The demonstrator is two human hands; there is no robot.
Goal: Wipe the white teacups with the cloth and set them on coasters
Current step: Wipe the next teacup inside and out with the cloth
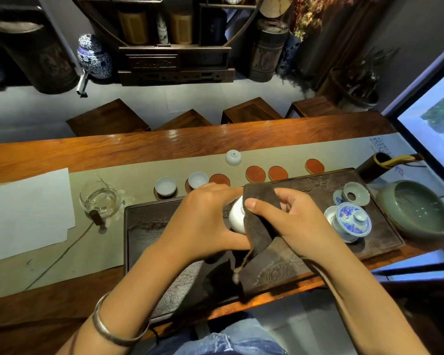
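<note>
My left hand holds a white teacup above the dark tea tray. My right hand presses a dark brown cloth against the cup, its tail hanging down to the tray. Two white teacups stand upright on coasters on the runner. A third white teacup sits upside down farther back. Several bare red-brown coasters lie in a row: one just beyond my left hand, two to its right, and one more farther right.
A glass pitcher stands left of the tray, beside white paper. On the tray's right are a blue-and-white lidded gaiwan and a green strainer. A green bowl sits at far right. Wooden stools line the table's far side.
</note>
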